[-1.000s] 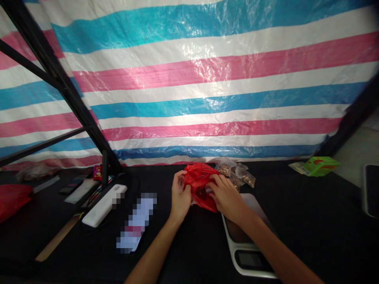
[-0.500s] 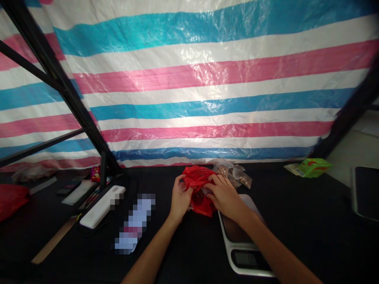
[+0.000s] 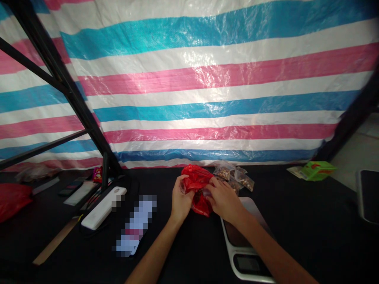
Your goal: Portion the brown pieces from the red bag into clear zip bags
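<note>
Both my hands are on a crumpled red plastic bag (image 3: pixel 197 177) at the middle of the black table. My left hand (image 3: pixel 180 199) grips its left side, fingers bent round the edge and the thumb pointing inward. On the right side, my right hand (image 3: pixel 226 199) pinches the plastic with curled fingers. Between them the bag gapes, and something dark and clear shows inside, too small to name. Under my right forearm lies a kitchen scale (image 3: pixel 248 263) with a white rim and a display at the front. Behind that hand are small clear bags of brown bits (image 3: pixel 244 179).
To the left lie a white power strip (image 3: pixel 103 209), a blurred-out phone-like object (image 3: pixel 134 228), a flat wooden strip (image 3: pixel 56 240) and another red bag (image 3: pixel 13 201). A green box (image 3: pixel 318 170) and a dark-screened device (image 3: pixel 368 197) are at right. A striped tarp (image 3: pixel 207 106) hangs behind.
My right hand's fingers have drawn in closer on the bag's right side, and its opening shows a little differently. The whole view has shifted slightly.
</note>
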`<state>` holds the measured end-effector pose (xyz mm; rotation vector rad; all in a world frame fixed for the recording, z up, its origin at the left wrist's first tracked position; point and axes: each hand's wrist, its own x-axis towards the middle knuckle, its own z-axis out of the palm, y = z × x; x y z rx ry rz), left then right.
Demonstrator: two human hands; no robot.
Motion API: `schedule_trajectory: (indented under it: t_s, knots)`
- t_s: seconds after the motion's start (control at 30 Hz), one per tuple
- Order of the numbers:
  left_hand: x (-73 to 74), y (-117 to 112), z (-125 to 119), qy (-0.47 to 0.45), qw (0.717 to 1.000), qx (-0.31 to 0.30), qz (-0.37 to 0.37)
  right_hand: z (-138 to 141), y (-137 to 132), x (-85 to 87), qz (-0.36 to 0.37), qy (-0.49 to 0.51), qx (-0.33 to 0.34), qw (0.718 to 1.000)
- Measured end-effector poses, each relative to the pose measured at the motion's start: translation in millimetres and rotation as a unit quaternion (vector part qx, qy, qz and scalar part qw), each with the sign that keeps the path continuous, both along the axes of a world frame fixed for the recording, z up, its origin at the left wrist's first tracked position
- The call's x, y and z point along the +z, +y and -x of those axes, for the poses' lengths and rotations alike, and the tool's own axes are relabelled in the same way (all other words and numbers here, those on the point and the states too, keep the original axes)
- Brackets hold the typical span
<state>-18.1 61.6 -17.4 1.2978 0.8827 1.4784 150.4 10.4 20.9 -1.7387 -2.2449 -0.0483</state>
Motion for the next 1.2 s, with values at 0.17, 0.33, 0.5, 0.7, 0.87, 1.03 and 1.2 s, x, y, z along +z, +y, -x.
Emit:
schedule_trajectory:
  t_s: [0.17, 0.33, 0.5, 0.7, 0.87, 1.03, 1.2]
  knots:
    - [-7.4, 4.0, 2.6, 0.045, 0.997, 0.049, -0.027, -1.6, 5.6, 0.4, -0.003, -0.049, -0.030, 0.998]
    - [-10.9, 4.8, 10.7, 0.123, 0.986, 0.094, -0.064, -0.7, 10.5, 5.5, 0.020, -0.058, -0.021, 0.998]
    - [-7.6, 1.7, 13.1, 0.146, 0.984, 0.090, -0.049, -2.6, 8.3, 4.8, 0.025, 0.046, 0.061, 0.997]
    - [-7.6, 6.0, 9.7, 0.095, 0.994, 0.063, 0.007, -6.3, 3.9, 5.1, 0.107, 0.156, 0.130, 0.973]
    - [-4.1, 6.2, 8.6, 0.049, 0.996, 0.042, 0.067, -9.5, -3.0, 9.5, 0.201, 0.219, 0.156, 0.942]
    - [-0.2, 3.0, 6.8, 0.023, 0.997, 0.007, 0.071, -10.6, -0.1, 12.3, 0.212, 0.257, 0.138, 0.933]
    - [1.4, 0.7, 4.0, 0.002, 0.997, -0.075, 0.036, -7.4, 6.3, 10.4, 0.128, 0.180, 0.084, 0.972]
